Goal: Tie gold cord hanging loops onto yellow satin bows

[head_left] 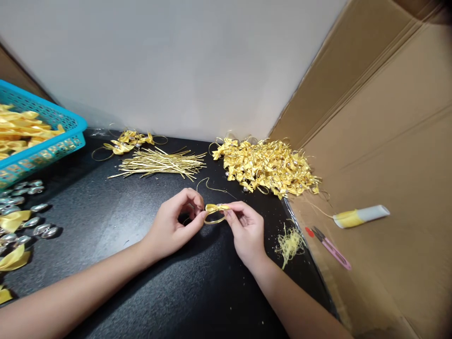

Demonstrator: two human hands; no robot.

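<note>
Over the middle of the black table point(106, 226) my left hand point(174, 223) and my right hand point(243, 228) meet, each pinching one end of a small yellow ribbon bow point(216, 208). A thin gold loop hangs under the bow, and a gold thread trails away from it toward the back. The fingers of both hands are curled closed on the bow. A bundle of gold twist ties point(160, 163) lies just behind my hands.
A big heap of finished yellow bows point(268, 165) sits at the back right. A blue basket point(52, 143) of yellow ribbon stands at the left, with silver beads point(30, 214) below it. On the cardboard point(388, 155) at right lie a thread spool point(360, 216), pink snips point(332, 248) and thread scraps point(290, 242).
</note>
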